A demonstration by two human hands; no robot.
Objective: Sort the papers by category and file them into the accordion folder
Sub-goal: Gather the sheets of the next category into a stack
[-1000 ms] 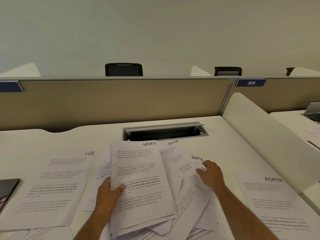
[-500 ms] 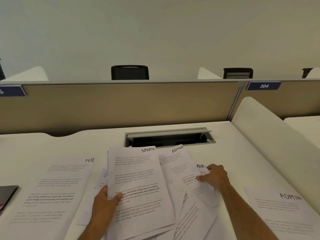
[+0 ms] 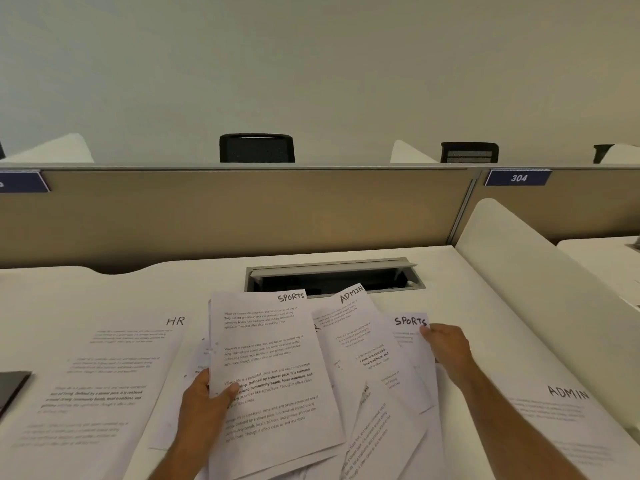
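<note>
My left hand (image 3: 204, 407) grips a sheaf of printed sheets by its left edge; the top sheet (image 3: 273, 375) is headed SPORTS. Fanned out to its right lie a sheet headed ADMIN (image 3: 353, 327) and another headed SPORTS (image 3: 408, 327). My right hand (image 3: 448, 348) pinches the top right corner of that second SPORTS sheet. More loose sheets (image 3: 381, 434) overlap below them. A sorted sheet headed HR (image 3: 104, 379) lies flat at the left, and one headed ADMIN (image 3: 568, 420) lies at the right. No accordion folder is clearly in view.
A dark flat object (image 3: 12, 386) sits at the desk's left edge. An open cable tray (image 3: 332, 277) is sunk into the white desk (image 3: 450, 289) behind the papers. A beige partition (image 3: 242, 209) and a white side divider (image 3: 540, 271) bound the desk.
My right hand has slid rightward with the corner of the lower sheet, pulling it out so its full SPORTS heading shows. My left hand keeps its hold on the sheaf.
</note>
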